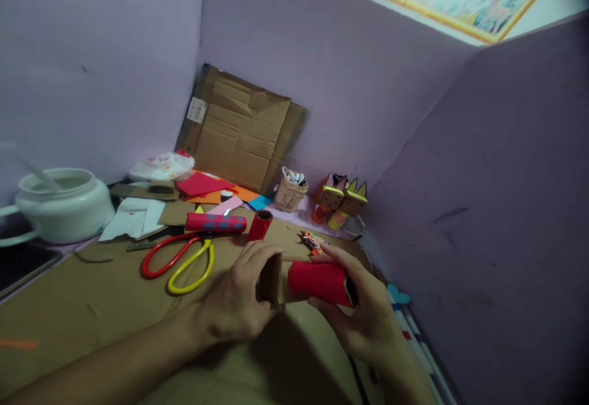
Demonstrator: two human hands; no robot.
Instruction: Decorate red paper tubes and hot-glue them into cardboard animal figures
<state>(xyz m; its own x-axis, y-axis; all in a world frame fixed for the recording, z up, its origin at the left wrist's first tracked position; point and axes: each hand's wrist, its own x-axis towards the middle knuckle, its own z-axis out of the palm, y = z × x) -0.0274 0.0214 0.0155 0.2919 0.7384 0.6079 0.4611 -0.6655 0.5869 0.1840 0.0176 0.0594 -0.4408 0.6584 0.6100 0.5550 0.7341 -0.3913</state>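
Observation:
My left hand (246, 291) is wrapped round a small brown cardboard box piece (275, 279), its open side facing left. My right hand (363, 307) grips a red paper-covered tube (319, 281) between thumb and fingers. The tube's left end lies close to the box piece, over a pale strip of card that joins or passes behind them; which one, I cannot tell. Just beyond my hands a short red tube (260, 226) stands upright. Left of it lies a red tube with blue-purple spots (218, 223), next to scissors with red and yellow handles (191, 264).
At the left stands a white pot (69, 205). Coloured paper (207, 184) and a folded white sheet (133, 218) lie behind the scissors. Flattened cardboard (242, 126) leans on the wall, near a small paper bag (291, 190) and decorated box figures (352, 199). Markers (426, 356) lie right.

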